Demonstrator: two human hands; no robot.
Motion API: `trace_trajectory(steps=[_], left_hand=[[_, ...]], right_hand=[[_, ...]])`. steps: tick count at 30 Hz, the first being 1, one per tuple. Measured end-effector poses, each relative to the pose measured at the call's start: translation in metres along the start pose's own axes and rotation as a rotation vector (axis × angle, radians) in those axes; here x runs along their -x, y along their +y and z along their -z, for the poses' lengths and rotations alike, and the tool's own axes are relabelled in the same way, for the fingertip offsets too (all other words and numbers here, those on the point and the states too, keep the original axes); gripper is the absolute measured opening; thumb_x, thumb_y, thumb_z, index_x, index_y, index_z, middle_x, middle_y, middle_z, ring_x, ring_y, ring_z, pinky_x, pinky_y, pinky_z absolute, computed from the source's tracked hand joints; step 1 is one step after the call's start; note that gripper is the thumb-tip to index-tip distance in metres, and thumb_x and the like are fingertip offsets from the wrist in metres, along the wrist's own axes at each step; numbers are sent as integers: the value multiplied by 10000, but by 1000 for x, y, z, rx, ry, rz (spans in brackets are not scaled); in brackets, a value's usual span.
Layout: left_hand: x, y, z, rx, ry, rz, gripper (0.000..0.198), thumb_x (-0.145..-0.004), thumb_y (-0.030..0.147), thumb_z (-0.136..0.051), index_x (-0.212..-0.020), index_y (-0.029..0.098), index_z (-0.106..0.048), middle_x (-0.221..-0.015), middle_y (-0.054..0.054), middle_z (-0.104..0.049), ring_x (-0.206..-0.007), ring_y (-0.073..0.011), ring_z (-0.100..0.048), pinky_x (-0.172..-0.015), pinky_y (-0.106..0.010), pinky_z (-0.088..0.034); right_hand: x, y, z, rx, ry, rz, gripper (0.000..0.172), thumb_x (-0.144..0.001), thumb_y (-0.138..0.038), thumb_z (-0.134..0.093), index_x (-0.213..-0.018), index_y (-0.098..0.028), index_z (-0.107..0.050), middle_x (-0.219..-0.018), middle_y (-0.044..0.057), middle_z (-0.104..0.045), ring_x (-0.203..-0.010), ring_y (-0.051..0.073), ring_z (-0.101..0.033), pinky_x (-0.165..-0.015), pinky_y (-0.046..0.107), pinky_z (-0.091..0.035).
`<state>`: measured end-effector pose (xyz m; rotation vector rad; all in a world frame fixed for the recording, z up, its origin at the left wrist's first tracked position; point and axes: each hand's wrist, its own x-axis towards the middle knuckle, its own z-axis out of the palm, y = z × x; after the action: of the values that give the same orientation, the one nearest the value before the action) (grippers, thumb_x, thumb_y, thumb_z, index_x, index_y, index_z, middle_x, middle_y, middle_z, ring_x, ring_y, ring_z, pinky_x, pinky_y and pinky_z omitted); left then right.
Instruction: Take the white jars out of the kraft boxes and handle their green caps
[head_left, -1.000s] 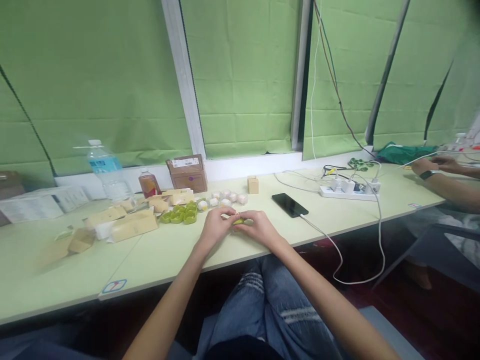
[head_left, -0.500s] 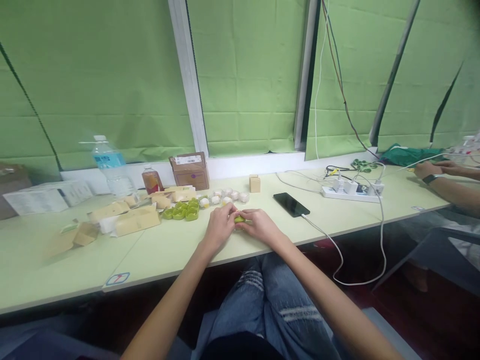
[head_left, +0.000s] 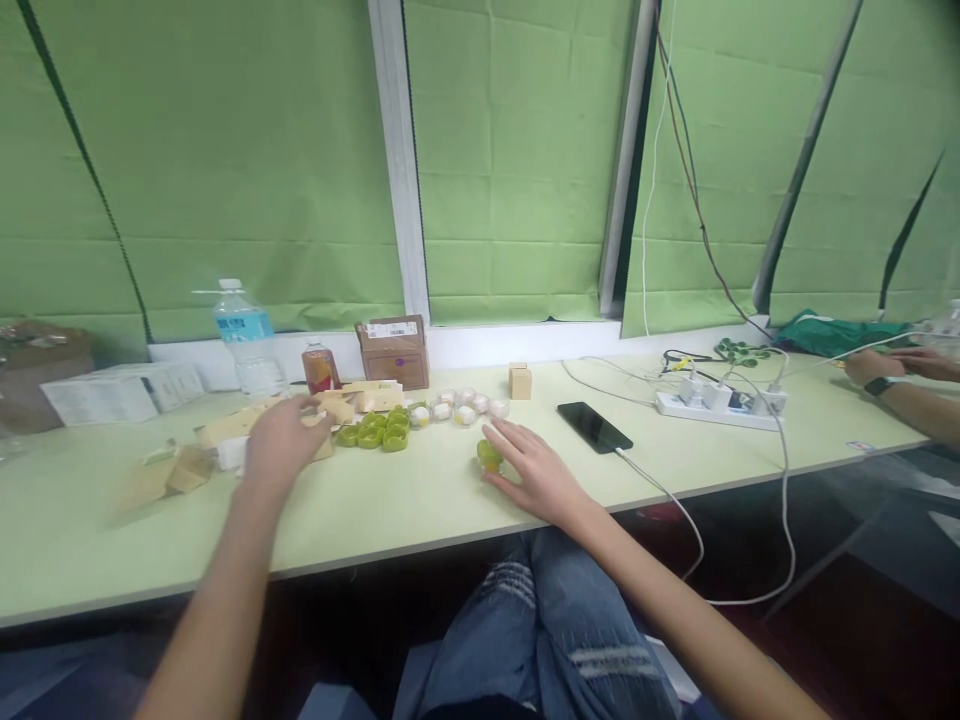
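Observation:
My right hand [head_left: 534, 472] rests on the table with thumb and fingers around the near side of a small green cup-like piece [head_left: 489, 456], which has something yellow-orange in it. Over the torn cardboard packaging on the left reaches my left hand [head_left: 286, 440], slightly blurred, its thumb and fingers apart by a small cardboard piece [head_left: 336, 408]. Between the hands sits a cluster of green cup-like pieces [head_left: 371, 432]. Just behind it lie several small clear-wrapped white and yellow items [head_left: 465, 412].
A water bottle [head_left: 251, 350], a red-brown drink bottle [head_left: 320, 368] and a cardboard box [head_left: 394, 352] line the back. A small box [head_left: 520, 381], a phone [head_left: 594, 427] on a cable and a power strip [head_left: 720, 410] are to the right. Another person's hand [head_left: 870, 368] is far right.
My left hand has left the green piece that both hands were holding and moved left to the cardboard. The right hand stays with the green piece. The view has shifted slightly.

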<state>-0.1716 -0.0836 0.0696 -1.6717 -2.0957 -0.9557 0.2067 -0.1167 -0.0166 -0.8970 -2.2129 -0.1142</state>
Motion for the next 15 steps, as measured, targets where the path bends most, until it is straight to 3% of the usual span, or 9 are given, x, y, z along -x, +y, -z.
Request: trace_trajectory(steps=[3,6,8,12,15], left_hand=[[-17,-50,2,-202,-268,49,411,-760,305,-701,-1149,191,-635,-1259,-95,-718,-1164,-323,-637,-968,-386,-482],[-23,-76,1,-269,-404,-7,463,-750,281,-694,-1192,193,-588,-1361,-101,-671,-1219,-297,-619,-994,-354,-462],[-24,-85,0,-308,-412,-43,466,-759,293,-678,-1205,202,-580,-1396,-98,-643,-1264,-294,-593,-1047,-379,-425],[-26,-89,0,-360,-391,-57,538,-759,422,-692,-1250,220,-600,-1430,-119,-588,-1301,-362,-540,-1125,-561,-306],[-26,-82,7,-166,-431,-88,571,-698,475,-741,-1171,174,-637,-1288,-130,-665,-1229,-361,-567,-1045,-441,-386]], right_hand=[[1,-1,-2,-3,-58,32,528,-982,-371,-629,-1477,-231,-512,-1619,171,-401,-1532,329,-328,-1237,591,-266],[1,0,-4,-5,-73,-1,457,-992,-338,-609,-1424,-195,-562,-1610,201,-406,-1539,341,-311,-1223,622,-264],[0,1,-4,2,-63,-7,405,-996,-308,-596,-1386,-197,-596,-1594,204,-427,-1536,339,-319,-1217,621,-273],[-3,4,1,46,-52,-4,329,-991,-289,-590,-1302,-208,-661,-1603,199,-412,-1532,352,-320,-1206,632,-285],[-1,6,7,100,-78,-1,335,-1004,-295,-555,-1309,-200,-657,-1618,200,-386,-1533,350,-316,-1202,635,-292]])
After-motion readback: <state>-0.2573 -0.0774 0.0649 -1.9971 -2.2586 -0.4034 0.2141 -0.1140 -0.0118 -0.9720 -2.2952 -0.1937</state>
